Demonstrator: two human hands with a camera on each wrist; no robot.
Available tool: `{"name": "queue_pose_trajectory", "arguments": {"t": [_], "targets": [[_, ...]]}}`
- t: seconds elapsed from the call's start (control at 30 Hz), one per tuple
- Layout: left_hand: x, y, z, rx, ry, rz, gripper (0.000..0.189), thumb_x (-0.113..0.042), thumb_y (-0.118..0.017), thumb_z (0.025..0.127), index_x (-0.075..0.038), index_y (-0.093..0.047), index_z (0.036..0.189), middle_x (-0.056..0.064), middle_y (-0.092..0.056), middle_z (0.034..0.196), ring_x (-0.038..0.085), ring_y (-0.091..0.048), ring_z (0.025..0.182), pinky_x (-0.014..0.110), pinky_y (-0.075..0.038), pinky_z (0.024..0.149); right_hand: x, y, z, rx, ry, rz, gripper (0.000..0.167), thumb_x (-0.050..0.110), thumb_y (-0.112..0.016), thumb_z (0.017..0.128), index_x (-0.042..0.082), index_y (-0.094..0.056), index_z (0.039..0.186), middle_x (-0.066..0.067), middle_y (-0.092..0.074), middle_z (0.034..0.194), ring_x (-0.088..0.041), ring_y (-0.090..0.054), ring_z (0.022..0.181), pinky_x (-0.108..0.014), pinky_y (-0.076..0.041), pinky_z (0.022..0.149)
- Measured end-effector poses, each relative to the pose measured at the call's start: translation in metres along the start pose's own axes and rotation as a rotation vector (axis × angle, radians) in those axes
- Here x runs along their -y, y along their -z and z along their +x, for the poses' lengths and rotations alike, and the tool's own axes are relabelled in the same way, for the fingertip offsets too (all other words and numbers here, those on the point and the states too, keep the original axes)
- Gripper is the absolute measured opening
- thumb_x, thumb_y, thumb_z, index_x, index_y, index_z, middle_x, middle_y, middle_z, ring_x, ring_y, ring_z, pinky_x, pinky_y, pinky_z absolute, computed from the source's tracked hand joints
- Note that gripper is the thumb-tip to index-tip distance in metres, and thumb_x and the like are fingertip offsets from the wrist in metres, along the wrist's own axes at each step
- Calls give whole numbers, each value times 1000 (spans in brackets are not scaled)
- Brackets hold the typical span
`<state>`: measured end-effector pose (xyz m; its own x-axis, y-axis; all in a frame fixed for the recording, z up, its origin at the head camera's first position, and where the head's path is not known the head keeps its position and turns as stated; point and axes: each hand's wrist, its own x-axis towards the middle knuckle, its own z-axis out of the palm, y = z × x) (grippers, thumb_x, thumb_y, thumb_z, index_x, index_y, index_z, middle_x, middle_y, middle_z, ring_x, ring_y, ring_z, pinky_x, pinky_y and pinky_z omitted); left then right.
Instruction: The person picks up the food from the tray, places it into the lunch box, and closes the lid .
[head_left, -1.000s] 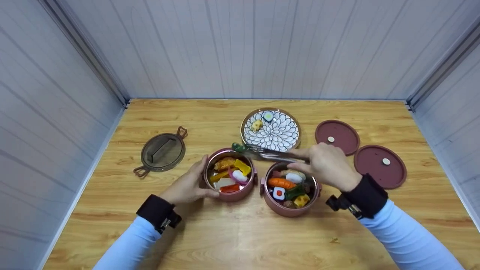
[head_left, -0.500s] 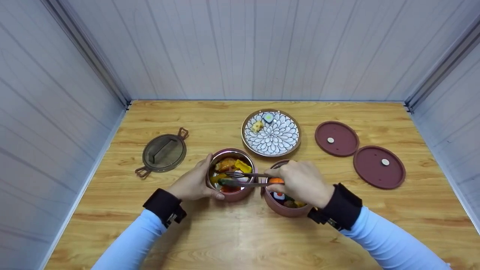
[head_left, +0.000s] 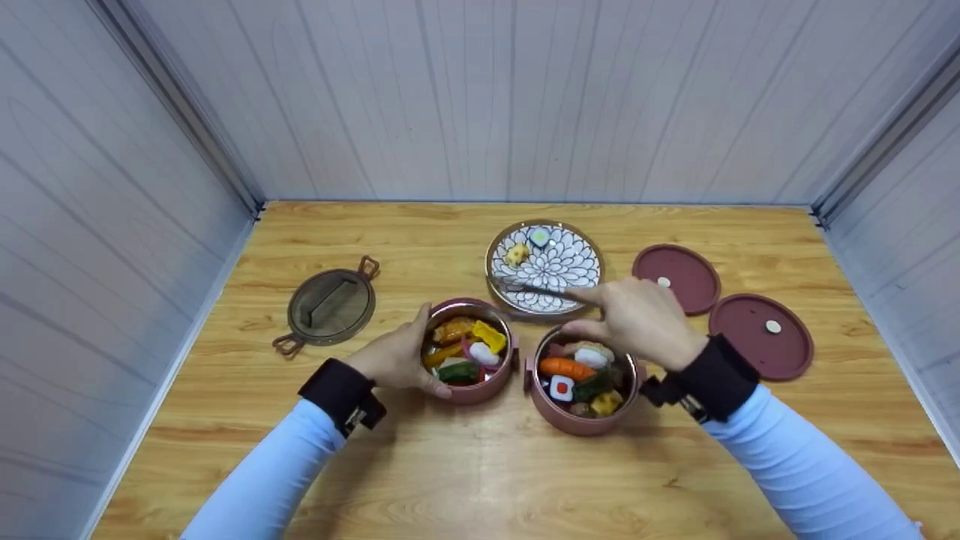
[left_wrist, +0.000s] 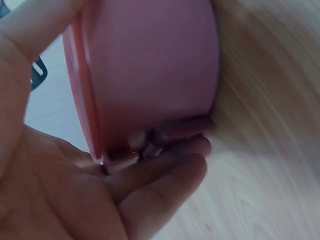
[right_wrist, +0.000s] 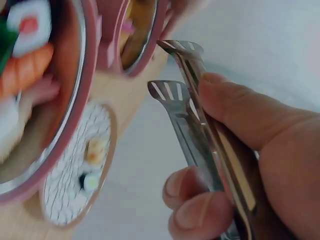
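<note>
1. A wood-grain bench (head_left: 480, 465) stands between pale panelled walls (head_left: 510, 105).
2. The left arm, in a light blue sleeve (head_left: 259, 472), comes in from the lower left. The left hand (head_left: 397, 356) is curled round the left pot (head_left: 465, 394), thumb on the near side and fingers toward the far side.
3. The right arm comes in from the lower right; the right hand (head_left: 649, 322) grips metal tongs (head_left: 551, 292) beyond the right pot (head_left: 574, 421), which point left across the near part of a patterned plate (head_left: 570, 262).
4. The left pot holds a green piece (head_left: 457, 373) and a yellow piece (head_left: 489, 336) among others; the right pot holds an orange piece (head_left: 566, 368) and a white square piece (head_left: 561, 388) with a red centre.
5. The left wrist view adds a clasp-like part (left_wrist: 177, 131) on the pot's outer wall, beside the bent fingers.
6. In the head view the tongs blur to a streak; the right wrist view shows 2 slotted tips (right_wrist: 169, 91) standing apart, the thumb against 1 arm and 2 fingertips (right_wrist: 200, 215) curled at the other.
7. The plate bears 2 small pieces (head_left: 517, 255); 2 maroon lids (head_left: 750, 352) lie to its right.
</note>
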<state>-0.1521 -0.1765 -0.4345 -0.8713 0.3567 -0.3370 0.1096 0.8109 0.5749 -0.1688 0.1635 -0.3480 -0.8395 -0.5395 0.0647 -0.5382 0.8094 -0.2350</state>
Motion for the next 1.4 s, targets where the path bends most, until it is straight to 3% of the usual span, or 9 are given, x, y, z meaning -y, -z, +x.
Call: {"name": "queue_pose_trajectory", "arguments": {"t": [0.07,0.13,0.23,0.33,0.4,0.53,0.83,1.17,1.4], "targets": [[-2,1,0,14,24,1,149,-51,-91,59,-3,9,157,37,-27,150,47,-35,136,50,-28,115,-12,2,6,21,-54,11,58,51,-73,85,21,-64,134,1,-45,53,-12,-39,44,-29,-33,39],[-4,2,0,23,41,5,149,-52,-91,58,-5,9,157,38,-27,150,47,-36,136,50,-28,115,-23,3,11,37,-101,24,59,51,-72,86,19,-63,136,-3,-56,61,-14,-41,45,-29,-35,39],[-5,3,-1,26,53,5,148,-53,-91,58,-6,8,158,38,-27,150,47,-35,136,51,-28,115,-38,2,19,47,-136,23,61,50,-71,88,15,-61,137,-15,-72,95,-20,-54,54,-32,-40,41],[-6,2,-2,26,59,-5,147,-52,-91,58,-7,7,158,37,-27,151,47,-34,137,52,-27,115,-49,-3,27,47,-158,18,64,51,-70,88,13,-60,138,-19,-65,126,-30,-65,72,-38,-49,47],[-5,2,-2,23,65,-12,147,-51,-91,58,-8,7,158,37,-28,151,47,-35,136,51,-27,115,-54,-6,33,54,-178,15,66,53,-69,88,12,-58,139,-18,-61,131,-35,-67,82,-42,-53,54],[-4,0,-2,14,69,-22,147,-53,-91,57,-10,6,159,35,-31,150,46,-38,135,51,-29,115,-59,-13,43,70,-221,5,70,57,-67,87,13,-56,141,-17,-58,136,-40,-65,97,-48,-55,66],[-4,-1,-1,3,56,6,142,-54,-90,59,-11,1,159,34,-38,145,45,-44,130,49,-34,112,-61,-25,64,119,-296,12,67,56,-68,88,17,-56,142,-16,-54,141,-44,-59,111,-49,-53,72],[-6,1,-2,17,74,12,144,-54,-90,58,-13,3,159,34,-37,147,46,-44,130,50,-34,112,-61,-41,76,88,-269,-38,61,53,-67,90,16,-61,137,-17,-59,135,-42,-64,100,-46,-53,62],[-5,2,-3,19,68,4,144,-54,-90,58,-13,4,159,35,-35,147,47,-44,130,51,-33,112,-61,-44,78,79,-274,-55,58,52,-66,91,17,-62,137,-17,-58,135,-41,-65,97,-47,-52,62]]}}
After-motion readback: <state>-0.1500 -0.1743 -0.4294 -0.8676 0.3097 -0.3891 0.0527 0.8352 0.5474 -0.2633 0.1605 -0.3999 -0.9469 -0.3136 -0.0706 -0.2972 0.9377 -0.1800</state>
